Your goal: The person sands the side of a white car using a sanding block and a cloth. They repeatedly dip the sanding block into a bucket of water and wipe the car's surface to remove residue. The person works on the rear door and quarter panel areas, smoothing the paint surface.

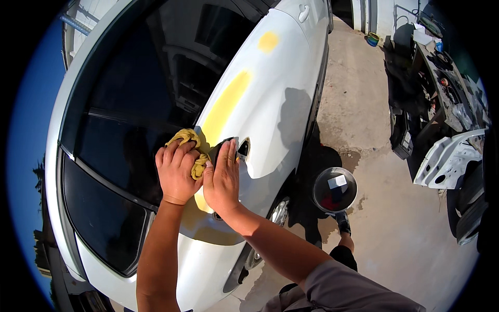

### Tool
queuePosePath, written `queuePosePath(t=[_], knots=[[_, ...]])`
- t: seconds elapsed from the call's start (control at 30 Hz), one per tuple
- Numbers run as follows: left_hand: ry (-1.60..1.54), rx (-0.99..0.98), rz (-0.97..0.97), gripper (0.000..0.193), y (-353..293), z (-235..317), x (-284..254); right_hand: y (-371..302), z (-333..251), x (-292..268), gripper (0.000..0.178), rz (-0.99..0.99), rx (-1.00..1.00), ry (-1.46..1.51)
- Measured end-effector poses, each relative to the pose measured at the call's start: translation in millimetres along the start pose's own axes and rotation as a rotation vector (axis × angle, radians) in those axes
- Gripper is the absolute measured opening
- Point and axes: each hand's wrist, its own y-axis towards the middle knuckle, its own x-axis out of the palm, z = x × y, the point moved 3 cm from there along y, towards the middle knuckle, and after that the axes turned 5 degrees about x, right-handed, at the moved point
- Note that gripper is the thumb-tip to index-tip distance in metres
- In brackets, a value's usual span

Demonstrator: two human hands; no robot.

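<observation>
A white car (283, 67) stands before me, its side marked with a long yellow patch (226, 106) and a smaller yellow spot (268, 42). My left hand (178, 169) is closed round a bunched yellow cloth (183, 136) at the lower edge of the dark side window (125, 119). Close beside it, my right hand (222, 179) lies on the painted panel, fingers straight and together. Under those fingers a thin dark sheet (217, 149), perhaps sandpaper, shows in part. Just right of the fingertips is a dark-edged opening (243, 148) in the panel.
A round bucket (314, 190) with a white block (337, 181) in it stands on the concrete floor (405, 223) to the right. Farther right are a cluttered workbench (442, 106), a loose white body panel (447, 161) and tyres (470, 208). My foot (343, 222) is beside the bucket.
</observation>
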Motion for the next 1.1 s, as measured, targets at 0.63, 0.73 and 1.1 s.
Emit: queuePosePath(t=[0.63, 0.73, 1.1], knots=[[0.071, -0.067, 0.04, 0.046, -3, -2, -8, -4, 5, 2, 0.072, -0.037, 0.034, -0.036], [0.039, -0.075, 0.028, 0.049, -1, 2, -1, 75, 23, -5, 0.071, 0.1, 0.143, -0.093], [0.052, -0.072, 0.031, 0.05, -3, 1, -5, 76, 124, -73, 0.066, -0.17, -0.352, -0.38]])
